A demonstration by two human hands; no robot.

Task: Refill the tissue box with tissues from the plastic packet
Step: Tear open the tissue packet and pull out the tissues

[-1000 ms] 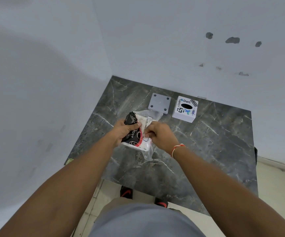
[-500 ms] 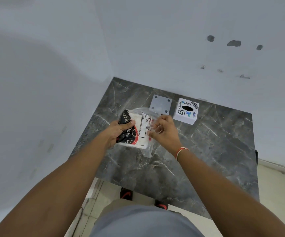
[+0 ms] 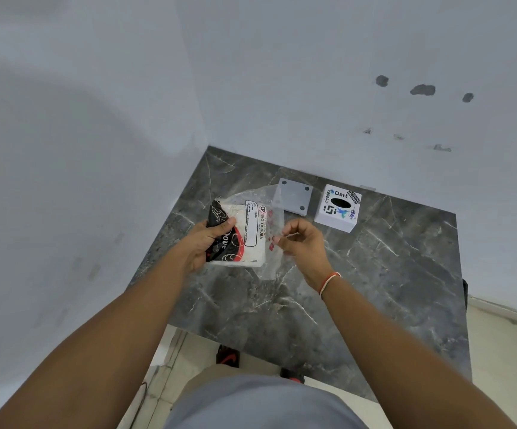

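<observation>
Gripping the plastic packet (image 3: 245, 235) by its left end, the left hand (image 3: 203, 243) has its thumb laid over the black printed band and its fingers curled beneath. The packet is held above the marble table (image 3: 390, 289), on the near-left side of the tissue box (image 3: 338, 208). It is a clear, crinkled wrapper round a squarish white stack of tissues. The end in the left hand carries a black panel with white swirls and a red curved stripe. Across the middle runs a white label with a rounded outline, and beside it the words BIG TISSUES in dark print under a small round red mark. A few small red motifs dot the clear film further along. The end of the wrapper toward the tissue box is loose and empty, a slack transparent flap spreading upward and downward past the stack.

The right hand (image 3: 302, 243) is at that loose flap, between the packet and the tissue box, its fingers curled with thumb and fingertips pinching the clear film.

The tissue box is a small white cube standing on the table near the wall, with a dark oval slot on top, the word Dart and several coloured stickers. Just left of the box lies a grey square plate (image 3: 294, 196) with a hole at each corner, partly behind the flap.
</observation>
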